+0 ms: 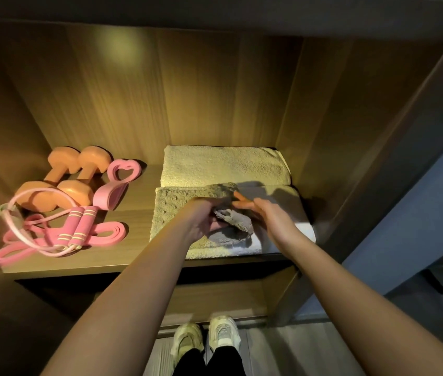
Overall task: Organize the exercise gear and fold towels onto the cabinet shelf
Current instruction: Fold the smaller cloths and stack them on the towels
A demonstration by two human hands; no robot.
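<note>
saw a small grey towel (235, 223), nubby and crumpled, bunched on top of a folded beige towel (171, 210) with a dotted weave, at the front right of the cabinet shelf (130, 202). found the left grip (204, 218) curled round the left part of the grey towel, with one edge of the cloth lifted up past the knuckles. found the right grip (272, 221) open, with fingers (242, 199) straight and pointing inward just beside the grey towel; could not tell whether touching it. noted a white towel (246, 249) showing beneath the beige one at the front edge of the shelf. noted a thicker folded cream towel (223, 166) behind, lying flat against the back wall. on the left half of the shelf, saw two orange dumbbells (79, 191) side by side, with a pink heart-shaped loop (110, 195) just to their right. saw also a skipping rope with pink striped handles (79, 223), its pale cord looped over the dumbbells, and a flat pink resistance band (106, 236) lying under the handles. lower down, glimpsed pale shoes (206, 340) on the floor.
</note>
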